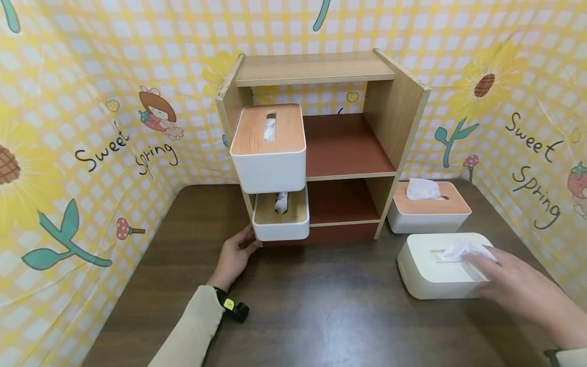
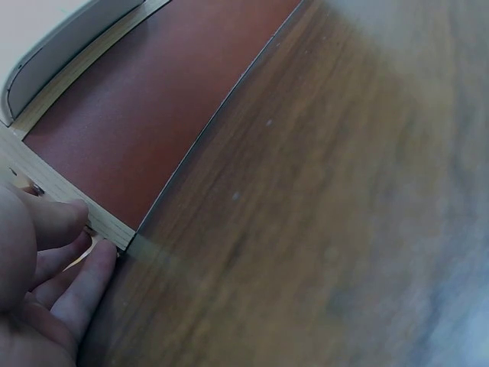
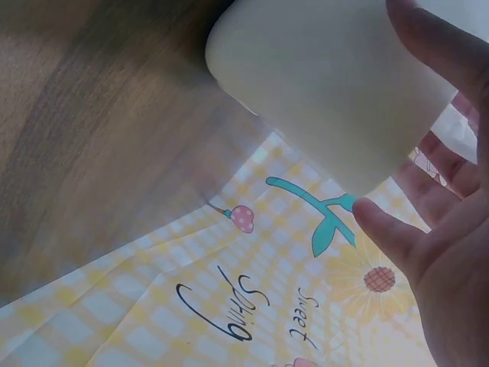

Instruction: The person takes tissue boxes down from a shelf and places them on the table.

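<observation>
In the head view, my left hand (image 1: 233,260) is at the bottom left corner of a small wooden shelf (image 1: 316,69). Its thumb and fingertips meet the foot of the side panel (image 2: 65,187) in the left wrist view. My right hand (image 1: 518,285) grips the right end of an all-white tissue box (image 1: 440,283), fingers spread over its edges. A white tissue (image 1: 465,251) sticks out of that box's slot, beside the fingers. Two white tissue boxes with wood-look lids stand on the shelf's left side: a taller box (image 1: 268,171) above, a shallower box (image 1: 281,232) below.
Another wood-lidded tissue box (image 1: 428,221) stands right of the shelf, behind the held box. Red-brown boards (image 1: 346,145) line the shelf's compartments. The dark wood table (image 1: 321,306) is bordered by yellow checked cloth (image 1: 114,97) at the back and sides.
</observation>
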A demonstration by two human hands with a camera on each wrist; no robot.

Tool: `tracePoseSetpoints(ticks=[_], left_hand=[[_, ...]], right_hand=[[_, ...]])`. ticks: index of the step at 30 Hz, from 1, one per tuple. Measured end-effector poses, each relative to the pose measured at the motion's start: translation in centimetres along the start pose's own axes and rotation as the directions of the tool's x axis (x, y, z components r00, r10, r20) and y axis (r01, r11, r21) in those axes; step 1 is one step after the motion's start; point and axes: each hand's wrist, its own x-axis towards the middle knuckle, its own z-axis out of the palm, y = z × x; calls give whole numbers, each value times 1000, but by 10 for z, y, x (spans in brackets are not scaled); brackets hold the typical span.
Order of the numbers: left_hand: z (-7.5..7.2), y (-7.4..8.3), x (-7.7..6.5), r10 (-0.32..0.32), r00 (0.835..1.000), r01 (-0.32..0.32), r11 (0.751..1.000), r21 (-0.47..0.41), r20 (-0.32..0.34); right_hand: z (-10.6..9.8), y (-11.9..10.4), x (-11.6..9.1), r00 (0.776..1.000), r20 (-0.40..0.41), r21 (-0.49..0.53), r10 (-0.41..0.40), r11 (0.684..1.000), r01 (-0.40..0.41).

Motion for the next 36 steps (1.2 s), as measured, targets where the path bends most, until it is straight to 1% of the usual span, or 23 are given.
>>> tracePoseSetpoints(ticks=[3, 5, 10, 12, 16, 19, 22, 25, 29, 33, 36], left_hand=[[0, 0, 0, 1, 1000, -1, 1000, -8, -1], [0, 0, 0, -3, 1000, 3, 1000, -13, 1], [-1, 0, -1, -10, 1000, 10, 1000, -4, 4], [-1, 0, 0, -7, 1000, 7, 1000, 0, 5], [0, -1, 1, 8, 1000, -8, 1000, 6, 2], [0, -1, 0, 11, 1000, -11, 1000, 7, 0], [0, -2, 0, 10, 1000, -10, 1000, 11, -3], [0, -2, -1, 10, 1000, -10, 1000, 12, -4], [0, -1, -2, 9, 1000, -9, 1000, 7, -6], [0, -2, -1, 15, 1000, -15, 1000, 15, -9], [0, -2, -1, 20, 1000, -19, 1000, 17, -14]], right_hand=[[-2, -3, 2, 1000, -12, 5, 26, 1000, -25], [-4, -6, 2, 998, -4, 0, 55, 998, -55], [-10, -13, 5, 985, 66, -11, 158, 987, -158], [-12, -16, 7, 978, 77, -16, 196, 981, -195], [-13, -19, 12, 978, 48, -15, 203, 979, -202], [-16, -19, 18, 981, 31, -20, 190, 982, -189], [-20, -18, 25, 983, 31, -28, 183, 983, -182], [-20, -15, 30, 989, 11, -34, 148, 988, -148], [-18, -10, 37, 997, -36, -37, 74, 996, -75], [-15, -7, 44, 996, -88, -36, -12, 999, 9], [-14, -5, 52, 994, -109, -14, -32, 999, 31]])
